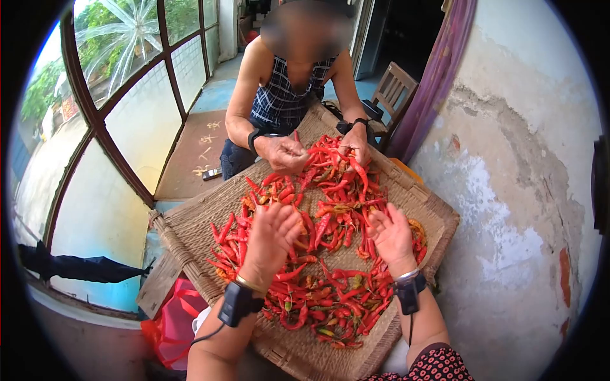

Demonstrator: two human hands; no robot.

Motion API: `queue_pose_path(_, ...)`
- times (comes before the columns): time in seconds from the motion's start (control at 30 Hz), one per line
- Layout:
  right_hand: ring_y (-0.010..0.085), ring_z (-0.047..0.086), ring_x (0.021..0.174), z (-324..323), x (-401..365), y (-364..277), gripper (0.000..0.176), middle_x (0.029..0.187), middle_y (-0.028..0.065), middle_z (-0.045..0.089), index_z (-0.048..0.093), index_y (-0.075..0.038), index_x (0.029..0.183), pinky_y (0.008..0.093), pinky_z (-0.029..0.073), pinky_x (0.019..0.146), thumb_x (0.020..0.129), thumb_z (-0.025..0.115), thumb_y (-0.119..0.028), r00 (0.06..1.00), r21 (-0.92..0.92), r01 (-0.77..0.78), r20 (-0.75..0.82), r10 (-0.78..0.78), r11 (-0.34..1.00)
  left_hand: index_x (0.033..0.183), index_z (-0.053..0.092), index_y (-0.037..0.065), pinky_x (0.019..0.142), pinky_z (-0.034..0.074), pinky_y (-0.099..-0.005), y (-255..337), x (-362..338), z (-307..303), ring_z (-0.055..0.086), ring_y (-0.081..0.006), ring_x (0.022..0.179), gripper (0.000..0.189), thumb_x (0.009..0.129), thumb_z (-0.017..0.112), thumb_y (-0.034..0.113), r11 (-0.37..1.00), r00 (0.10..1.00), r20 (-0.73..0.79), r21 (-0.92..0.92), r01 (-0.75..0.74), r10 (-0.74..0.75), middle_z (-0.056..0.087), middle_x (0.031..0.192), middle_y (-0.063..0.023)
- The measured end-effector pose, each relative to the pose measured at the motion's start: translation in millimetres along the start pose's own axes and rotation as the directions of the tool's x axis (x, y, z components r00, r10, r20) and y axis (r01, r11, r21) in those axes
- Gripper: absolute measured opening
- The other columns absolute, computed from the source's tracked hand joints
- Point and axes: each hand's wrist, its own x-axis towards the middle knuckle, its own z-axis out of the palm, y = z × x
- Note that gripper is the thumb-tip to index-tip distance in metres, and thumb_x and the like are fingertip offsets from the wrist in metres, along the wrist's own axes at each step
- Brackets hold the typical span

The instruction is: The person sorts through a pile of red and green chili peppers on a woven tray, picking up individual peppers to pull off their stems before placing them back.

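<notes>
Red chili peppers (337, 298), a few of them greenish or orange, lie heaped on a woven tray (197, 222) in front of me. Above the left part of the heap is my left hand (273, 235), palm turned inward, fingers stretched out and holding nothing. My right hand (391, 235) hovers over the right part, its fingers apart and nothing in them. Between my hands some of the tray's weave shows through the peppers. Both my wrists carry a black strapped device.
Across the tray a person (295, 95) handles peppers with both hands. A wooden chair (394, 92) stands behind at the right, near a purple curtain (438, 76). Windows line the left, with a black umbrella (89, 268) and a pink bag (181, 324) below. A worn wall (508, 178) closes the right.
</notes>
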Motion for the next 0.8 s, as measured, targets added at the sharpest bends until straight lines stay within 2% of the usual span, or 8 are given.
queue_pose_path(0.07,0.0225,0.061,0.084,-19,11,-5,0.051,0.096,0.0112,0.061,0.033,-0.01,0.129,0.0374,0.051,0.068,0.088,0.05,-0.036,0.994,0.101,0.027,-0.113,-0.016,0.995,0.132,0.027,-0.003,0.098,0.037,-0.0398,15,5,-8,0.042,-0.0278,0.119,0.072,0.086,0.048,0.049,0.988,0.993,-0.084,-0.125,-0.095,0.085,0.039,0.131,-0.0179)
queue_pose_path(0.1,0.0225,0.061,0.084,-22,11,-7,0.051,0.095,0.0115,0.06,0.032,-0.011,0.128,0.0373,0.051,0.068,0.088,0.05,-0.036,0.985,0.116,0.062,-0.169,-0.042,0.991,0.136,0.018,-0.002,0.102,0.032,-0.0397,18,7,-14,0.036,-0.0291,0.124,0.081,0.084,0.05,0.052,0.983,0.987,-0.098,-0.125,-0.137,0.125,0.034,0.134,-0.0178)
queue_pose_path(0.17,0.022,0.06,0.083,-33,15,-13,0.055,0.094,0.0119,0.058,0.025,-0.012,0.13,0.0367,0.049,0.07,0.087,0.05,-0.036,0.976,0.114,0.105,-0.203,-0.08,0.988,0.137,0.018,-0.001,0.102,0.032,-0.0398,21,9,-20,0.036,-0.0289,0.124,0.081,0.084,0.051,0.051,0.979,0.979,-0.14,-0.122,-0.164,0.146,0.033,0.135,-0.0174)
queue_pose_path(0.27,0.0212,0.059,0.083,-39,20,-19,0.057,0.095,0.0108,0.057,0.024,-0.012,0.132,0.0363,0.048,0.072,0.087,0.049,-0.037,0.955,0.091,0.141,-0.276,-0.111,0.986,0.137,0.017,0.0,0.102,0.031,-0.0404,17,13,-32,0.037,-0.0286,0.124,0.081,0.084,0.051,0.049,0.976,0.967,-0.21,-0.13,-0.175,0.146,0.033,0.136,-0.0159)
queue_pose_path(0.37,0.0206,0.059,0.083,-41,20,-20,0.054,0.096,0.0099,0.057,0.027,-0.013,0.13,0.0358,0.048,0.071,0.087,0.049,-0.037,0.951,0.076,0.145,-0.287,-0.117,0.987,0.138,0.015,0.001,0.102,0.032,-0.0403,16,16,-35,0.037,-0.0284,0.123,0.08,0.084,0.05,0.049,0.981,0.979,-0.176,-0.148,-0.129,0.102,0.034,0.135,-0.015)
queue_pose_path(0.43,0.0203,0.059,0.083,-39,20,-21,0.052,0.095,0.0095,0.057,0.029,-0.013,0.128,0.0356,0.048,0.07,0.087,0.05,-0.037,0.95,0.064,0.143,-0.288,-0.119,0.988,0.139,0.016,0.003,0.101,0.031,-0.0399,16,13,-27,0.038,-0.0281,0.122,0.079,0.085,0.049,0.05,0.984,0.968,-0.225,-0.108,-0.139,0.112,0.036,0.135,-0.0145)
queue_pose_path(0.5,0.0197,0.06,0.082,-40,19,-20,0.051,0.093,0.0086,0.059,0.031,-0.013,0.128,0.0349,0.047,0.07,0.087,0.05,-0.037,0.967,0.036,0.13,-0.226,-0.118,0.991,0.139,0.017,0.004,0.101,0.031,-0.0397,15,12,-25,0.038,-0.0281,0.122,0.078,0.085,0.048,0.05,0.986,0.967,-0.232,-0.103,-0.132,0.106,0.036,0.135,-0.0143)
queue_pose_path(0.8,0.0181,0.059,0.083,-41,21,-19,0.049,0.09,0.0058,0.059,0.036,-0.012,0.124,0.0349,0.047,0.069,0.086,0.053,-0.037,0.94,-0.044,0.158,-0.299,-0.163,0.987,0.137,0.022,0.004,0.102,0.03,-0.0396,12,10,-26,0.038,-0.0274,0.123,0.072,0.086,0.045,0.05,0.994,0.974,-0.211,-0.051,-0.098,0.085,0.037,0.134,-0.0124)
